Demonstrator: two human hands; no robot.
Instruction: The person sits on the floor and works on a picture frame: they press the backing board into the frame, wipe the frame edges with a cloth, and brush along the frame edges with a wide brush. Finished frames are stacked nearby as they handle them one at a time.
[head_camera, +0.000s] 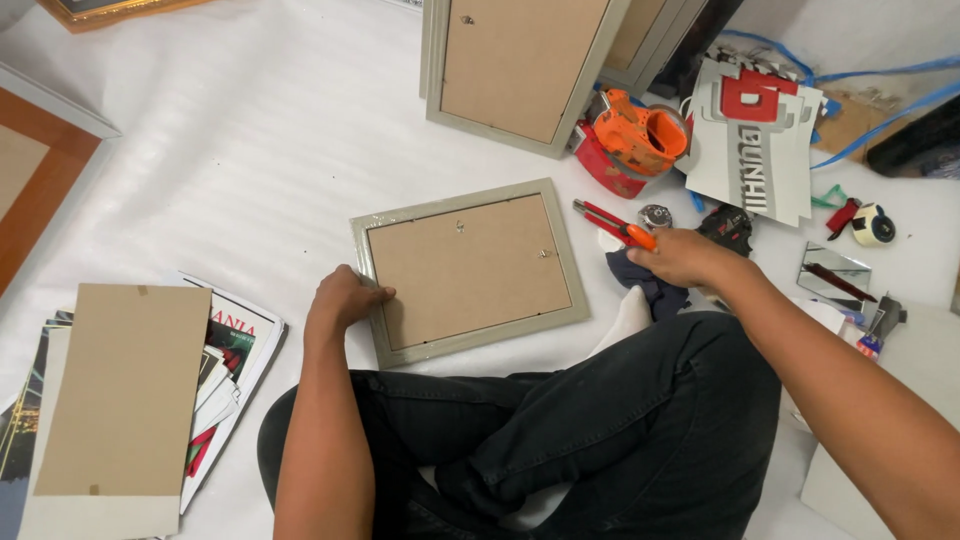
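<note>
Legs in dark trousers (600, 420), crossed on white floor sheet (250, 150). Left hand (345, 297): grip curled on left edge of grey picture frame (470, 270), lying back-up. Right hand (685, 257): grip closed on red-orange cutter (612, 224), just right of frame. Beyond: second frame (515, 65), orange tape dispenser (640, 135).

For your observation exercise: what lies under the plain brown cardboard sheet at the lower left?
The cardboard sheet lies on a fanned stack of printed pictures, whose edges stick out on its right and left. A white sheet shows beneath its lower end. The pictures' middles are covered and cannot be seen.
</note>
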